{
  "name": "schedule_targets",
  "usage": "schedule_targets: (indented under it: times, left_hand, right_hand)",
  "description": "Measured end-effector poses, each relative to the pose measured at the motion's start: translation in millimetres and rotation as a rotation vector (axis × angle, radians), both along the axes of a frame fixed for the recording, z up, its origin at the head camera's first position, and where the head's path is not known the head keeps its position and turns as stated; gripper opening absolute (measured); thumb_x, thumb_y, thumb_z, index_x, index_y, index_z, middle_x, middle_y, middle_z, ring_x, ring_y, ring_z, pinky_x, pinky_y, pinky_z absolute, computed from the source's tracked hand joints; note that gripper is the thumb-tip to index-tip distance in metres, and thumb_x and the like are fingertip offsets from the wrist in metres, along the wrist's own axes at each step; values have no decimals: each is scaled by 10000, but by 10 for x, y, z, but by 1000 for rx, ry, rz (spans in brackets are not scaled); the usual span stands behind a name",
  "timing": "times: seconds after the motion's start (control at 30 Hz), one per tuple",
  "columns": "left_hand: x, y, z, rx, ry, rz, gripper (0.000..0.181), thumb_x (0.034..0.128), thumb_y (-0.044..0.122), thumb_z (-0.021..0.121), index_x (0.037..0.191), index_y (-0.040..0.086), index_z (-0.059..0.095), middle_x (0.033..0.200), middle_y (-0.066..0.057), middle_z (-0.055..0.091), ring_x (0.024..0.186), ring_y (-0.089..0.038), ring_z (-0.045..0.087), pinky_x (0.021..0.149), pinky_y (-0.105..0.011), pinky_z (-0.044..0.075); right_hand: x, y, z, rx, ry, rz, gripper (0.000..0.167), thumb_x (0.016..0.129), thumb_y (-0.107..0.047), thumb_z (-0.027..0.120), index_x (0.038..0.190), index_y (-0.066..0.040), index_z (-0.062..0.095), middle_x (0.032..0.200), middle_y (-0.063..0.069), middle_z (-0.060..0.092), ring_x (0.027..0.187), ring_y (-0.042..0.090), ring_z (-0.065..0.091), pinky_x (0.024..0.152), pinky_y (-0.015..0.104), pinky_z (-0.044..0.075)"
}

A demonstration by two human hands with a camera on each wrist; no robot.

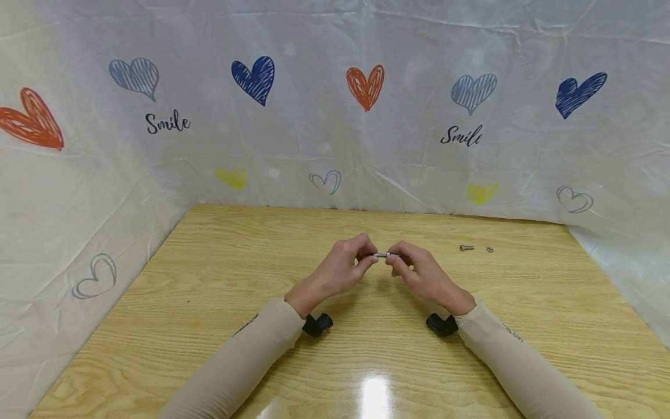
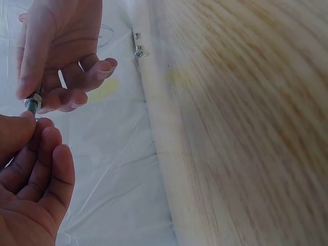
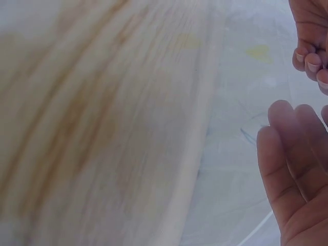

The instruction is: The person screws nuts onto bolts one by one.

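Above the middle of the table, my left hand (image 1: pixel 345 265) pinches one end of a metal bolt (image 1: pixel 381 255) between thumb and fingertips. My right hand (image 1: pixel 421 270) faces it, thumb and forefinger pinching a hex nut (image 2: pixel 35 97) on the bolt's other end. Bare thread shows between the two hands in the left wrist view. There the other fingers of the right hand are loosely bent, and those of the left are curled in. In the right wrist view the bolt and nut are out of sight; only parts of both hands show at the right.
A second bolt (image 1: pixel 467 248) and a loose nut (image 1: pixel 489 249) lie on the wooden table (image 1: pixel 235 262), right of the hands. A white cloth (image 1: pixel 293 134) with printed hearts stands behind the table. Black wrist mounts (image 1: pixel 317 325) stick out inward from both sleeves.
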State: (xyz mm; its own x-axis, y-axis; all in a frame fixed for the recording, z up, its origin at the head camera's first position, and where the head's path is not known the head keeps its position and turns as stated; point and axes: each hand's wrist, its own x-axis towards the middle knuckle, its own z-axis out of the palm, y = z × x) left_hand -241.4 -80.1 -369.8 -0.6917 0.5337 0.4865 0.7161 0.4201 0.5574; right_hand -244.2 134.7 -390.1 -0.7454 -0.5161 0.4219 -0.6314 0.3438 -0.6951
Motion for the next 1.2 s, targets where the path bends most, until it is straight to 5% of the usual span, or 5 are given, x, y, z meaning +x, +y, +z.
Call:
schedule_targets:
  times: [0.2, 0.47, 0.83, 1.2]
  left_hand:
    - [3, -2, 10, 4, -3, -4, 67, 930, 57, 618, 949, 95, 566, 814, 39, 604, 684, -36, 557, 637, -216, 483]
    - [-5, -12, 11, 2, -12, -7, 53, 939, 64, 604, 951, 93, 561, 853, -22, 633, 707, -44, 568, 651, -220, 487]
    - [10, -1, 7, 5, -10, -2, 71, 931, 53, 615, 943, 99, 563, 831, 36, 607, 694, -42, 562, 640, -217, 484]
    - [16, 2, 12, 5, -7, 2, 60, 933, 67, 616, 949, 93, 564, 810, -27, 621, 672, -47, 551, 624, -219, 479]
  right_hand:
    - [-3, 1, 4, 1, -27, -5, 161, 1019, -195, 478, 1054, -91, 597, 919, 131, 610, 739, 215, 627, 637, 331, 499]
    - [11, 4, 15, -4, -24, -10, 265, 961, -225, 599, 1169, -84, 513, 994, -22, 599, 753, 135, 615, 640, 372, 491]
    - [1, 2, 1, -39, 3, 41, 142, 977, -119, 556, 1112, -128, 517, 917, 85, 606, 715, 278, 630, 651, 318, 512]
    - [0, -7, -8, -6, -4, -8, 114, 999, -82, 495, 1044, -92, 599, 894, 66, 600, 725, 229, 623, 617, 345, 496]
